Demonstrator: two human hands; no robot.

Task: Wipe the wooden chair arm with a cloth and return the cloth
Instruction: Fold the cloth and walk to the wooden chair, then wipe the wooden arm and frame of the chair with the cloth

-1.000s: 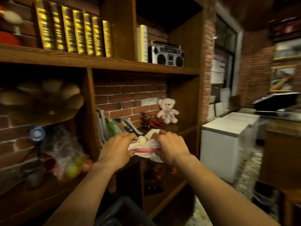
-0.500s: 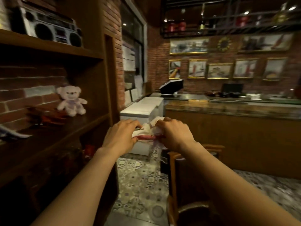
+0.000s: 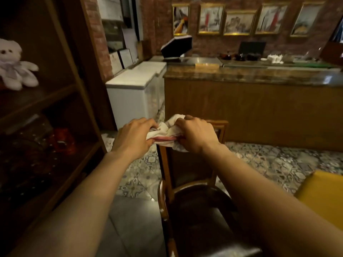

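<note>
A crumpled white cloth [image 3: 168,132] with a pink stripe is bunched between both hands, held in the air at chest height. My left hand [image 3: 134,135] grips its left end and my right hand [image 3: 195,135] grips its right end. Directly below and behind the hands stands a wooden chair [image 3: 166,175] with a dark padded seat; its back frame rises just under the cloth, and its top rail is mostly hidden by my right hand. The cloth hangs just above the chair's frame; I cannot tell if they touch.
A dark wooden shelf unit [image 3: 61,93] with a white teddy bear [image 3: 14,65] fills the left. White chest freezers [image 3: 133,89] and a long wooden counter [image 3: 250,101] stand ahead. A yellow surface [image 3: 323,191] is at the lower right. Patterned tiles cover the floor.
The view has swung right, away from the shelf and toward the counter and chair. Both hands kept their grip on the cloth and now hover over the chair's back.
</note>
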